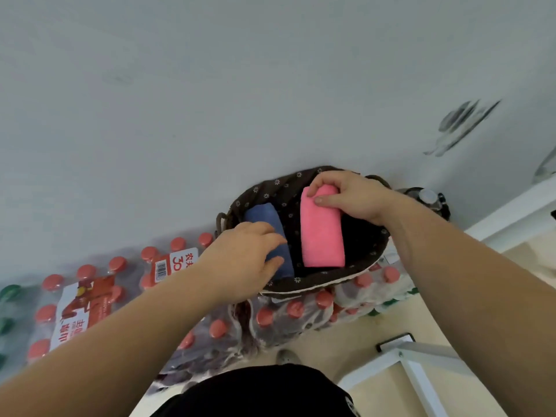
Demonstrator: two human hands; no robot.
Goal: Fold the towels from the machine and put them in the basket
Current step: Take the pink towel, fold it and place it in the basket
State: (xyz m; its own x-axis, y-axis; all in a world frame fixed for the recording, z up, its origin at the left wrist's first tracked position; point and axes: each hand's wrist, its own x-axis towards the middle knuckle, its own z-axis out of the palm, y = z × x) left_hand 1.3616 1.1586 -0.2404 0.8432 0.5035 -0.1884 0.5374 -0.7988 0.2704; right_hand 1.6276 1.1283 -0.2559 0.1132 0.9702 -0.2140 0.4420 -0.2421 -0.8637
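Basket is sitting on top of shrink-wrapped bottle packs, its far rim pressing against the wall. The dark liner with small flowers is folding over the rim all round. A woven handle is sticking out at the left edge.

Two folded towels are lying inside, lengthwise from far rim to near rim. Blue towel is lying along the left side. Pink towel is lying right of centre, its near end reaching just short of the near rim and its far end riding up near the far rim.

Left hand is reaching over the left rim and gripping the blue towel's near half, fingers curling over the top and thumb coming in from below. Right hand is pinching the pink towel's far end, thumb pressing on the top face and fingers wrapping over the fold.

Room inside: a dark strip is showing between the two towels, and a wider dark pocket is lying open right of the pink one, under the right wrist. Both forearms are crossing the near rim.

On the right, a white frame is standing on the pale floor, close to the bottle packs. A white ledge is running along the wall beyond the basket.
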